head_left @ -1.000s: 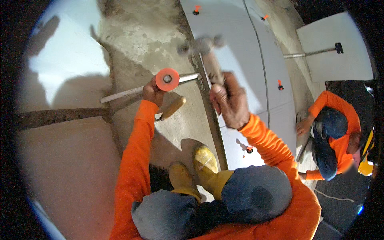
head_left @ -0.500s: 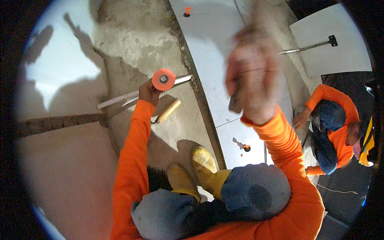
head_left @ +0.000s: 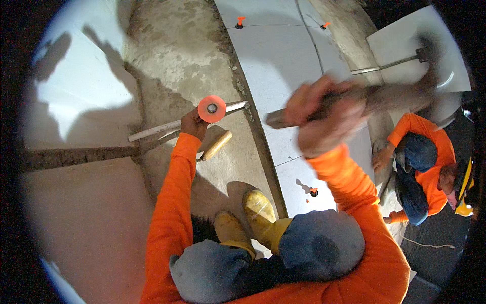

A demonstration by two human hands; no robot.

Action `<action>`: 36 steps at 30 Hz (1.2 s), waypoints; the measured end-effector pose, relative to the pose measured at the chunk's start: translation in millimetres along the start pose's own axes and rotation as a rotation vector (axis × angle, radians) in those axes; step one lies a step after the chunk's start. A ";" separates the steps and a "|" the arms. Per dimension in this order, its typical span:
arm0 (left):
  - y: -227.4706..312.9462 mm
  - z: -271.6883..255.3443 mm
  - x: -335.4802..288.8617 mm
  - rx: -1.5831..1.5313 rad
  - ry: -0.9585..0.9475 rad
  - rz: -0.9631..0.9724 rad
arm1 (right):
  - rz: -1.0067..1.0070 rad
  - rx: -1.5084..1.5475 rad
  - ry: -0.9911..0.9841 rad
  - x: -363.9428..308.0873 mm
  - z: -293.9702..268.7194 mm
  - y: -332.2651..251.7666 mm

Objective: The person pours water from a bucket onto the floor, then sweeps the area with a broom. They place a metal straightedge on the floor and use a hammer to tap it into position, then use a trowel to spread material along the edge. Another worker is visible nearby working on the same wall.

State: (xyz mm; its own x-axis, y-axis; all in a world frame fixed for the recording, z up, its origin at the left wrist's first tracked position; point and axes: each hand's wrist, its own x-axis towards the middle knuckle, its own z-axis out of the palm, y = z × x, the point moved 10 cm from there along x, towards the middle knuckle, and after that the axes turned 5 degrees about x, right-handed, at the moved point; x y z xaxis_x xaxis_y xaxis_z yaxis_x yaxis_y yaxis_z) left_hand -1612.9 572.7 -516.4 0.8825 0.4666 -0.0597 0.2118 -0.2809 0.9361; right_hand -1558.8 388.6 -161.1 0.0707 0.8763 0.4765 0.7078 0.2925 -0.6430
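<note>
My left hand (head_left: 193, 124) is closed around a chisel with a round orange guard (head_left: 205, 112) and a grey striking end in its middle; its lower part is hidden. In my right hand (head_left: 324, 121), blurred by motion, is a hammer (head_left: 385, 99), its dark handle sticking out on both sides of the fist and its smeared head toward the right. Below the left hand, a pale flat bar (head_left: 157, 130) lies across the concrete. Beside it rests a tool with a yellowish wooden handle (head_left: 217, 145); its other end is partly hidden.
Large white tiles (head_left: 268, 55) with orange-topped levelling clips (head_left: 240, 22) lie right of the bare concrete strip (head_left: 177, 61). More tiles (head_left: 86, 197) are at left. A co-worker in orange (head_left: 430, 147) crouches at right, near a metal rod (head_left: 390, 65). My yellow boots (head_left: 259, 206) stand on the concrete.
My right hand has come down, and the hammer now swings out toward the right, its handle plainly seen. My left hand and the chisel stay nearly where they were.
</note>
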 end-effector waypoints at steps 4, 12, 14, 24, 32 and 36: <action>-17.8 0.9 24.8 -0.424 -0.022 -0.011 | 0.876 -0.266 -0.154 -46.4 55.2 70.1; -77.2 12.8 15.6 -0.823 0.178 -0.291 | 0.081 0.465 0.906 -80.5 -19.5 34.8; -33.5 -1.2 27.4 -0.174 0.151 -0.021 | 1.025 -0.274 -0.309 -89.2 79.3 96.6; -71.2 34.7 1.5 -1.282 0.079 -0.364 | 0.594 -0.037 0.165 -94.0 59.2 70.3; -37.1 -55.3 -92.2 -0.220 0.664 0.134 | 0.892 -0.082 0.044 -159.2 92.2 104.5; -31.8 -51.7 -94.5 -0.247 0.644 0.137 | 0.883 -0.069 0.212 -169.2 74.4 93.5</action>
State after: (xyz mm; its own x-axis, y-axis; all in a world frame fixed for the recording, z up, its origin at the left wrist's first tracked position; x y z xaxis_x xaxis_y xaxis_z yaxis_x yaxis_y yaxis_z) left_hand -1724.7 580.9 -522.6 0.4540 0.8658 0.2104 -0.0529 -0.2096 0.9764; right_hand -1556.9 296.2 -346.4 0.7301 0.6800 -0.0672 0.3749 -0.4809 -0.7926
